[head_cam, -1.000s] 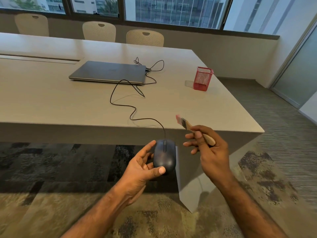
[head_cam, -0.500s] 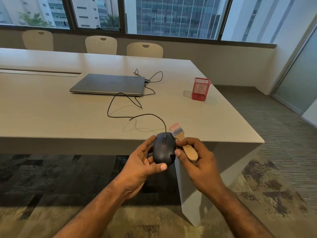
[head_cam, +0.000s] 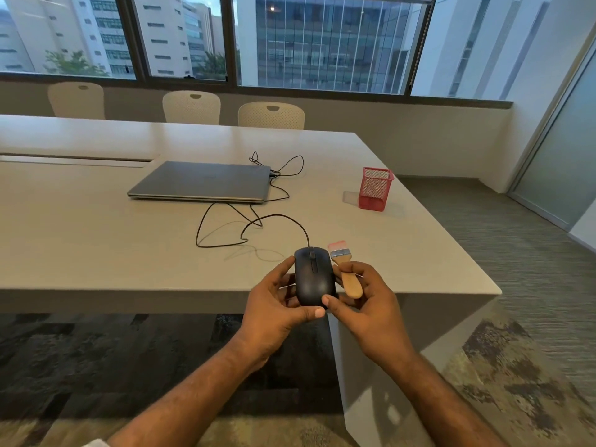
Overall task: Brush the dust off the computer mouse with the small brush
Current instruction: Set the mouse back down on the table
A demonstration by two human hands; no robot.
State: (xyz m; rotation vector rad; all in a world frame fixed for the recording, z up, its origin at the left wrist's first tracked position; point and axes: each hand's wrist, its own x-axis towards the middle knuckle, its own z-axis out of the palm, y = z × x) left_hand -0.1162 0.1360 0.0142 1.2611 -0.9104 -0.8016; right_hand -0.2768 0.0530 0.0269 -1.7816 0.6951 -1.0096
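Note:
A black wired computer mouse [head_cam: 313, 275] is held at the table's near edge, top side up. My left hand [head_cam: 274, 306] cups it from the left, thumb across its rear end. My right hand [head_cam: 371, 304] holds the small brush [head_cam: 346, 269] against the mouse's right side, thumb touching the mouse's rear. The brush has a wooden handle, a metal ferrule and pink bristles pointing away from me. The mouse cable [head_cam: 251, 225] loops over the table to the laptop.
A closed grey laptop [head_cam: 203, 182] lies on the beige table [head_cam: 96, 237]. A red mesh pen holder [head_cam: 375, 188] stands at the right. Three chairs [head_cam: 271, 115] line the far side under the windows. Patterned carpet lies below the table edge.
My right hand has brought the brush in beside the mouse and now touches it. Both hands with the mouse have risen to the table's edge.

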